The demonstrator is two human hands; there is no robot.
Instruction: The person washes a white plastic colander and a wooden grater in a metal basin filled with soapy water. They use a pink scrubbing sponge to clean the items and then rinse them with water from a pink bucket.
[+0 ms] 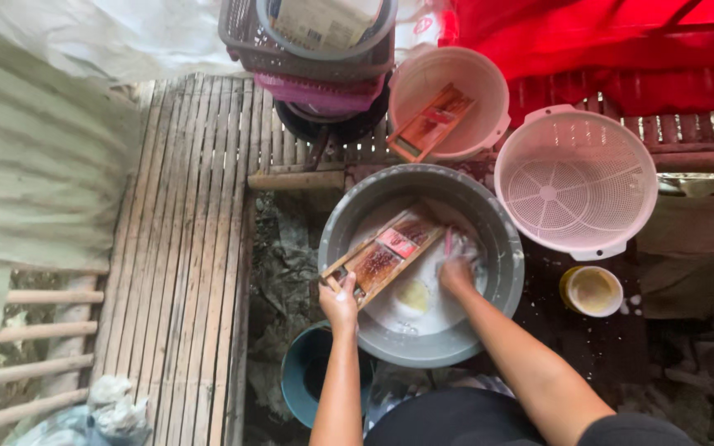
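A grey metal basin (336,227) of soapy water sits in front of me. Across it lies a wooden grater board (386,252) with a red blade piece in the middle. My left hand (340,301) grips the board's near end at the basin's left rim. My right hand (457,272) is closed on a pink-and-white scrubbing cloth (462,245), pressed against the board's right side in the suds.
A pink tub (489,83) holding a second wooden grater (430,124) stands behind the basin. A pink colander (576,180) is at the right, a small yellow cup (592,290) below it. Stacked baskets (307,49) sit at the back, a teal bucket (299,372) near me, bamboo slats (183,248) on the left.
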